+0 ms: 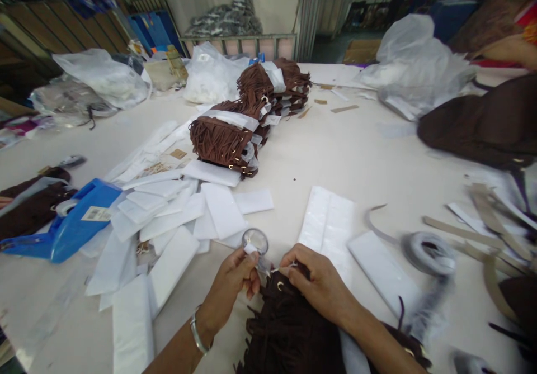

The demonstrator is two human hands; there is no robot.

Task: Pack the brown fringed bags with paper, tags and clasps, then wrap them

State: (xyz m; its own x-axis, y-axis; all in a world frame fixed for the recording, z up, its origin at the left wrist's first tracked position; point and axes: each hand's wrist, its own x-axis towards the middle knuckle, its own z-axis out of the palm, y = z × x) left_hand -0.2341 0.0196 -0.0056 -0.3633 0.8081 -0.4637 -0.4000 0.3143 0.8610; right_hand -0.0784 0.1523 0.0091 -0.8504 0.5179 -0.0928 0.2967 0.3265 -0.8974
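Nearest, at the bottom edge, lies a dark brown fringed suede piece (289,329). Its long axis runs away from the person, soft strands trailing toward the camera and the eyeleted top edge pointing up the table (335,150). The right hand (316,284) is closed, pinching that top edge beside a small metal eyelet. The left hand (232,284), a silver bangle (197,332) on its wrist, pinches a small clear tape roll (255,241) just above the piece. Beyond lie flat white foam sheets (172,217), matte and rectangular, and a blue plastic holder (79,220) whose white barcode sticker is too small to read. Farther off stands a stack of brown fringe bundles (235,133) banded in white, then crinkled translucent plastic bags (415,61).
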